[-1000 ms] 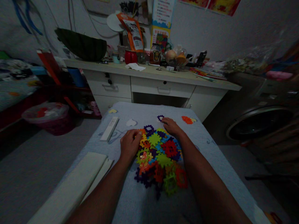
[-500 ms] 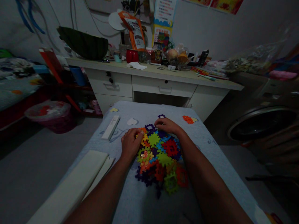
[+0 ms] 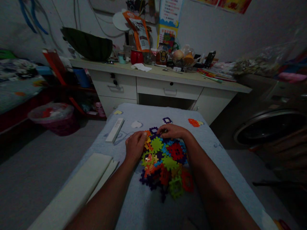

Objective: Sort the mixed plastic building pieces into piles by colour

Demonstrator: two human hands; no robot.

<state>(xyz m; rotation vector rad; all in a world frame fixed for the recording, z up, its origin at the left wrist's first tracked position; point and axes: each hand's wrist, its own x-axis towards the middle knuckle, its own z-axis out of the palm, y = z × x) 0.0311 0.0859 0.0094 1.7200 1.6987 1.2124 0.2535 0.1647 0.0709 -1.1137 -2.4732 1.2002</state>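
Observation:
A heap of colourful plastic interlocking pieces (image 3: 169, 162), with toothed edges, lies on the cloth-covered table. My left hand (image 3: 135, 144) rests at its upper left edge, fingers bent and held together beside an orange piece (image 3: 147, 133). What these fingers grip, if anything, is hidden. At the far side of the heap, my right hand (image 3: 173, 131) curls down over dark purple pieces, its thumb and fingertips close together. I cannot make out what is between them. Just beyond that hand lies a purple open-centred piece (image 3: 167, 120), apart from the heap.
An orange piece (image 3: 193, 122) lies at the table's far right. A white narrow box (image 3: 115, 130) and a pale folded board (image 3: 79, 188) are on the left. Behind the table stands a cluttered desk (image 3: 153, 74), with a washing machine (image 3: 263, 118) to the right.
My right hand has drawn slightly back and lower over the heap, uncovering more of the separate purple piece. My left hand stays at the left edge. The camera view has shifted a little.

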